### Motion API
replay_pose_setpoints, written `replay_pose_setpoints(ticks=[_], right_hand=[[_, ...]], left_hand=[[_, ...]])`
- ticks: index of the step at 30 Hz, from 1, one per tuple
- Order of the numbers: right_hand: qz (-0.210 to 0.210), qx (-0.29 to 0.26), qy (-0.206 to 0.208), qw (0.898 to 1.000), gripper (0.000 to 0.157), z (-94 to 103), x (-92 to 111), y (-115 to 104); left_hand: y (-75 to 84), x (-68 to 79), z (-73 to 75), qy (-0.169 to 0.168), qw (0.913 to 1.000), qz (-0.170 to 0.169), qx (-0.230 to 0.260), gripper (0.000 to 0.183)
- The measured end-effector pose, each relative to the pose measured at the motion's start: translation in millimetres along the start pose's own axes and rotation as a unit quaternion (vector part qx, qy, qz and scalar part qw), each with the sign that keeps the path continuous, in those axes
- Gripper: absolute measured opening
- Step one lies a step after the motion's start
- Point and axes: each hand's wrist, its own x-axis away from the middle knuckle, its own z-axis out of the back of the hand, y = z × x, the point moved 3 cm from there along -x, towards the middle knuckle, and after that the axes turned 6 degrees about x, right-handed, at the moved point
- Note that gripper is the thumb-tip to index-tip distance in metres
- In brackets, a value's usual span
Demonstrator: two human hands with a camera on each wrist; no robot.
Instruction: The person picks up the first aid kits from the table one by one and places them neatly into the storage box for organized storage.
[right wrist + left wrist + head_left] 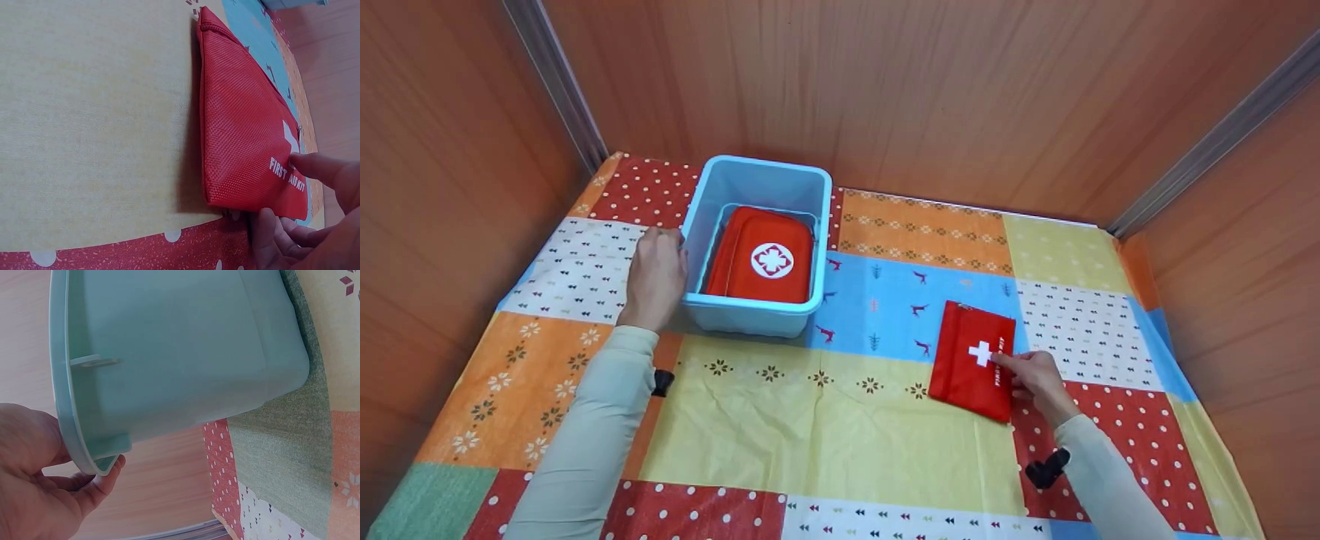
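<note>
At the left, my left hand [655,274] grips the rim of a light blue plastic bin [754,319]; the left wrist view shows the fingers curled under the lip of the bin [180,349]. Inside the bin lies a red zippered first aid case [735,259] with a white round cross emblem. Over at the right, my right hand [1039,382] pinches the edge of a flat red first aid pouch [967,375]. In the right wrist view the thumb is on top of the pouch [242,124], beside its white lettering, and the other fingers are at its lower edge.
A patchwork-patterned cloth [750,435] covers the table. Wood-grain panels [885,90] stand at the back and both sides, with metal strips [562,82] at the corners. The bin stands near the back panel, left of the pouch.
</note>
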Motion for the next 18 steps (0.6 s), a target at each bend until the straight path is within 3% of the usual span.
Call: replay_pose_setpoints(ticks=[18], right_hand=[[-0.018,-0.001,-0.012,1.000,0.049,6.9,-4.4,-3.8]], left_hand=[[0.8,1.2,-0.1,0.022,0.9995,-0.018,0.008,0.035]])
